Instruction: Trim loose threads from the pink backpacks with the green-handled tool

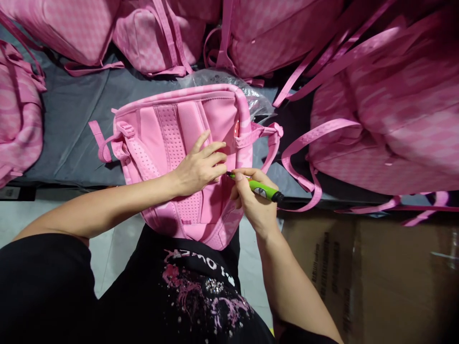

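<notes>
A pink backpack (186,119) lies back side up in front of me, partly over the table's edge and against my body. Spread fingers of my left hand (201,167) rest flat on its back panel. My right hand (256,196) is closed around a green marker (260,188) with a black end. The marker's dark tip points left, at the panel close beside my left fingers; whether it touches the fabric I cannot tell. A shoulder strap (141,157) runs down the backpack's left side, and a webbing strap (270,138) loops out on the right.
More pink checkered backpacks stand along the back, with a large one (390,114) at the right and another (17,114) at the left. Clear plastic film (258,98) lies behind my backpack on the dark table cover (75,119). A cardboard box (387,277) sits below at right.
</notes>
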A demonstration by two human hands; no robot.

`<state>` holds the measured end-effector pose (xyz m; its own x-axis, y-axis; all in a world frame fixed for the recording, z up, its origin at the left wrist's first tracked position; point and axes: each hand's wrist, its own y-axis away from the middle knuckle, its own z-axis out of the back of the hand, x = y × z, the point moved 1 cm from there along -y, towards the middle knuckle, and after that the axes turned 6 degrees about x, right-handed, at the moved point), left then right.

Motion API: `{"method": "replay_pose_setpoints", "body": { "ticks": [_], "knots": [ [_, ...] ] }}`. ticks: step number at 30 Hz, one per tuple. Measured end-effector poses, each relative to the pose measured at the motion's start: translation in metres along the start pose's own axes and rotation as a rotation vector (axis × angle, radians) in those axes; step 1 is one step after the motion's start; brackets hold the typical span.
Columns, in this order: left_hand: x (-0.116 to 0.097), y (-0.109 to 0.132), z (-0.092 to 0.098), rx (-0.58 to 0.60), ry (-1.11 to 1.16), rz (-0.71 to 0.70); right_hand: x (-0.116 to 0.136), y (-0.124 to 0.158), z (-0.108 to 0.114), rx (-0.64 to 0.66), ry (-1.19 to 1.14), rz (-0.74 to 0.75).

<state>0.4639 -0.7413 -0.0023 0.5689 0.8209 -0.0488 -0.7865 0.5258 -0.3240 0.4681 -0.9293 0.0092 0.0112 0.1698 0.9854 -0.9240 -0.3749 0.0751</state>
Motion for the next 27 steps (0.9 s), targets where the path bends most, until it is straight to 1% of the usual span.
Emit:
{"method": "replay_pose_setpoints", "body": {
  "ticks": [4, 9, 16, 19, 22, 25, 27],
  "knots": [
    [0.0008, -0.0007, -0.0003, 0.009, 0.029, 0.008, -0.001, -0.0012, 0.0002, -0.014, -0.004, -0.013],
    [0.0024, -0.0002, 0.0001, 0.034, -0.057, -0.001, 0.0002, -0.0023, 0.0003, 0.006, 0.012, -0.031],
    [0.0028, -0.0004, -0.0017, -0.051, -0.085, -0.037, -0.0019, -0.0052, 0.0033, 0.042, 0.006, -0.027],
    [0.0025, -0.0009, -0.0017, -0.014, -0.068, -0.017, -0.0025, -0.0057, 0.0047, 0.041, -0.015, -0.014],
    [0.0026, -0.0014, -0.0013, 0.033, -0.055, 0.011, -0.0024, -0.0061, 0.0046, 0.068, 0.029, -0.028],
    [0.004, -0.0015, -0.0008, 0.042, -0.048, 0.003, -0.0017, -0.0073, 0.0047, 0.06, -0.023, -0.025],
    [0.0058, -0.0012, 0.0, 0.043, -0.051, -0.005, -0.0009, -0.0076, 0.0061, 0.083, -0.036, -0.009]
  ]
}}
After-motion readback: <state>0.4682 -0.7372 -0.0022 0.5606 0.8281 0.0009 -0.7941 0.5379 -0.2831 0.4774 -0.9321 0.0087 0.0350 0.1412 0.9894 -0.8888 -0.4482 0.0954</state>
